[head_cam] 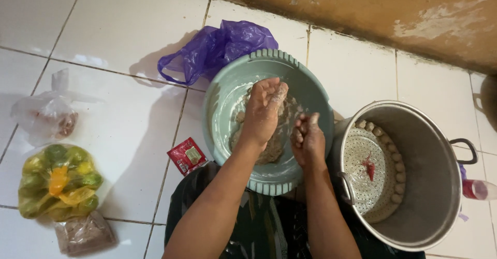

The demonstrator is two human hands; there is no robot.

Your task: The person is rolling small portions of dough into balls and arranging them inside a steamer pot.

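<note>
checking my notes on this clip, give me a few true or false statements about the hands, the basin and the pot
1. Both hands, left hand and right hand, are over the green basin. True.
2. The basin is empty. False: it holds a brownish paste.
3. Small balls line the edge of the perforated tray inside the metal pot. True.
4. The pot stands left of the basin. False: it stands to the right.
5. A purple plastic bag lies behind the basin. True.

Home kitchen floor: steamer pot [414,186], basin [228,98].
</note>
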